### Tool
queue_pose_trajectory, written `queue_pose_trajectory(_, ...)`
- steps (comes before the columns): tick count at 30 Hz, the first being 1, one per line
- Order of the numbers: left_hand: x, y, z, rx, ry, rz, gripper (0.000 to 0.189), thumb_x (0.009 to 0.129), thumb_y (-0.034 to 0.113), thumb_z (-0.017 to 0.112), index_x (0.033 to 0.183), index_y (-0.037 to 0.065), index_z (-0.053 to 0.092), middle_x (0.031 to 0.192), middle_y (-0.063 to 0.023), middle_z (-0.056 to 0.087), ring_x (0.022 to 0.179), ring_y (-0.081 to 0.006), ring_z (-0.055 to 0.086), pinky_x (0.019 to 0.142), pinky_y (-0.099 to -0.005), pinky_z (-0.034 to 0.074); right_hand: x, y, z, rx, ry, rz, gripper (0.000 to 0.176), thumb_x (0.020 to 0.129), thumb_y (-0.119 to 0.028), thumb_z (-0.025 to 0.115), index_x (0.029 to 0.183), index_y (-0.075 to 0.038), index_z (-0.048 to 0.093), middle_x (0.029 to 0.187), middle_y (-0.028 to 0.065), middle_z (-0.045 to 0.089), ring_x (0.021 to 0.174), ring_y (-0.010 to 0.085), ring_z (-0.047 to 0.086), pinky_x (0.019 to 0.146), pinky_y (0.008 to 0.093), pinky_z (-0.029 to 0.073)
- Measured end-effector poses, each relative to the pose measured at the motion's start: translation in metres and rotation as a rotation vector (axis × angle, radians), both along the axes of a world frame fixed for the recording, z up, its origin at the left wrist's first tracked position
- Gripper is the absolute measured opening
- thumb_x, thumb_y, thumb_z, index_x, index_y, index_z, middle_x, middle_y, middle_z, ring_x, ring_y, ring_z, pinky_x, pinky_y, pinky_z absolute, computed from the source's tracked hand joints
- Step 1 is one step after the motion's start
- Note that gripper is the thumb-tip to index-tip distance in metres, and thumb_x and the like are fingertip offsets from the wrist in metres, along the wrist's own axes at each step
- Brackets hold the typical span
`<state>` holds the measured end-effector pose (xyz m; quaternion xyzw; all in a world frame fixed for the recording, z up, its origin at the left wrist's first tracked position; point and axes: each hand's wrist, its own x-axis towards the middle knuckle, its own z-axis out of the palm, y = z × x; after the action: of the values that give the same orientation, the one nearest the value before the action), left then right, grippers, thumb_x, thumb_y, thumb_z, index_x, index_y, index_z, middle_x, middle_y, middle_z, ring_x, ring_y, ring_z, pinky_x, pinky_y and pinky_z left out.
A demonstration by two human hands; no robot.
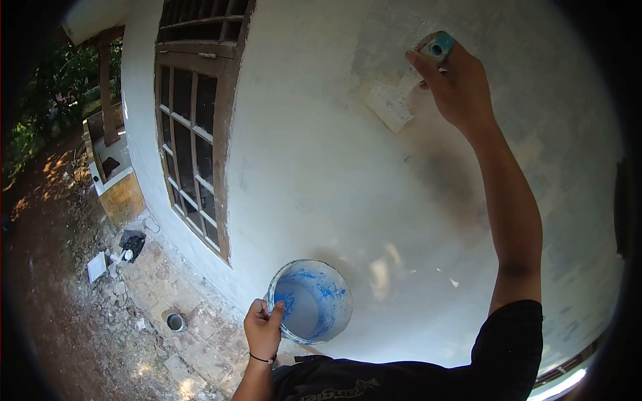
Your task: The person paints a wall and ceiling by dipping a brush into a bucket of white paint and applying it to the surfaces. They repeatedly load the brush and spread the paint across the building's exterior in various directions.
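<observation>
The fingers of the left hand (263, 327) pinch the left rim of the bucket (336, 304), likely heavy, so a good hold, while the right hand's (463, 85) fingers wrap a light-looking brush (390, 107) by the wall (314, 167).

The only writing I can pick out is on my own black shirt (428, 379): a line of dull, pale lettering (344, 389) across the dark cloth, low in the view, close to the bottom edge. It runs at a slant, rising toward the right. I make out what looks like "angle" in it; the characters around that are too faint and distorted for me to read with certainty, so I cannot give the whole word.
</observation>
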<state>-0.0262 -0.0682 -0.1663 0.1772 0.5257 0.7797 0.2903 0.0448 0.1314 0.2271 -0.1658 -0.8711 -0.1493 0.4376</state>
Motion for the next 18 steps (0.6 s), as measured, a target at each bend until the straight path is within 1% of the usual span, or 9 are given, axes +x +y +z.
queue_pose_trajectory(1, 0.0, 0.002, 0.0, 0.03, 0.041, -0.002, 0.033, 0.084, 0.014, 0.061, 0.066, 0.012, 0.034, 0.048, 0.0054, 0.035, 0.033, -0.0025, 0.027, 0.03, -0.0212, 0.019, 0.008, -0.001, 0.001, 0.07, 0.031, 0.09, 0.025, 0.084, -0.026, 0.062, 0.089, -0.001, 0.058, 0.068, 0.0105, 0.06, 0.058, 0.0175, 0.059, 0.056, 0.0312, 0.048)
queue_pose_trajectory(2, 0.001, 0.001, 0.003, 0.032, 0.038, 0.0, 0.033, 0.084, 0.014, 0.061, 0.066, 0.012, 0.034, 0.048, 0.0054, 0.035, 0.033, -0.0025, 0.027, 0.03, -0.0212, 0.019, 0.012, -0.002, 0.0, 0.137, 0.063, 0.178, 0.026, 0.084, -0.027, 0.062, 0.091, -0.002, 0.059, 0.07, 0.0098, 0.062, 0.059, 0.016, 0.06, 0.057, 0.0302, 0.049)
queue_pose_trajectory(3, 0.001, 0.0, 0.007, -0.013, -0.009, -0.01, 0.034, 0.084, 0.013, 0.062, 0.065, 0.011, 0.034, 0.052, 0.0059, 0.033, 0.042, -0.0021, 0.027, 0.037, -0.0205, 0.02, 0.013, -0.003, 0.0, 0.139, 0.061, 0.179, 0.026, 0.084, -0.027, 0.062, 0.091, -0.002, 0.059, 0.07, 0.0098, 0.062, 0.059, 0.016, 0.06, 0.057, 0.0302, 0.049)
queue_pose_trajectory(4, 0.002, -0.001, 0.011, -0.058, -0.056, -0.023, 0.035, 0.083, 0.012, 0.064, 0.064, 0.01, 0.034, 0.056, 0.0064, 0.032, 0.051, -0.0016, 0.027, 0.043, -0.0197, 0.021, 0.014, -0.004, -0.001, 0.063, 0.095, 0.181, 0.026, 0.084, -0.027, 0.061, 0.09, -0.002, 0.059, 0.071, 0.0096, 0.062, 0.059, 0.0155, 0.061, 0.057, 0.0293, 0.049)
queue_pose_trajectory(6, 0.003, 0.001, 0.01, -0.052, -0.043, -0.032, 0.035, 0.083, 0.011, 0.064, 0.064, 0.009, 0.034, 0.056, 0.0064, 0.032, 0.051, -0.0016, 0.027, 0.044, -0.0197, 0.021, 0.015, -0.004, -0.001, -0.015, 0.129, 0.173, 0.026, 0.085, -0.028, 0.061, 0.09, -0.002, 0.059, 0.071, 0.0093, 0.063, 0.059, 0.015, 0.061, 0.057, 0.0285, 0.049)
queue_pose_trajectory(8, 0.002, 0.003, 0.01, -0.042, -0.025, -0.034, 0.035, 0.083, 0.011, 0.064, 0.064, 0.009, 0.034, 0.056, 0.0063, 0.033, 0.051, -0.0016, 0.027, 0.044, -0.0198, 0.021, 0.008, 0.001, 0.006, -0.16, 0.099, 0.155, 0.03, 0.085, -0.03, 0.061, 0.092, 0.0, 0.058, 0.079, 0.0065, 0.062, 0.068, 0.0131, 0.06, 0.059, 0.0257, 0.051)
queue_pose_trajectory(9, 0.002, 0.004, 0.01, -0.025, -0.038, -0.037, 0.035, 0.082, 0.011, 0.064, 0.064, 0.009, 0.034, 0.056, 0.0063, 0.033, 0.051, -0.0016, 0.027, 0.044, -0.0198, 0.022, 0.007, 0.005, 0.006, -0.159, 0.1, 0.155, 0.03, 0.085, -0.03, 0.061, 0.092, 0.0, 0.058, 0.079, 0.0065, 0.062, 0.068, 0.0131, 0.06, 0.059, 0.0257, 0.051)
queue_pose_trajectory(14, 0.002, 0.01, 0.008, 0.01, -0.072, -0.059, 0.035, 0.082, 0.01, 0.064, 0.063, 0.009, 0.035, 0.056, 0.0062, 0.033, 0.051, -0.0015, 0.028, 0.044, -0.0198, 0.022, -0.002, 0.015, 0.005, 0.09, -0.006, -0.012, 0.029, 0.085, -0.028, 0.061, 0.089, -0.001, 0.057, 0.073, 0.0076, 0.061, 0.059, 0.0135, 0.059, 0.056, 0.0256, 0.05)
queue_pose_trajectory(18, 0.003, 0.015, 0.004, 0.011, -0.042, -0.069, 0.034, 0.082, 0.01, 0.064, 0.064, 0.008, 0.036, 0.057, 0.0059, 0.033, 0.052, -0.0015, 0.029, 0.044, -0.0196, 0.023, -0.007, 0.002, 0.0, 0.119, -0.048, -0.01, 0.025, 0.085, -0.026, 0.061, 0.086, -0.001, 0.056, 0.068, 0.0078, 0.061, 0.056, 0.0129, 0.058, 0.053, 0.0253, 0.048)
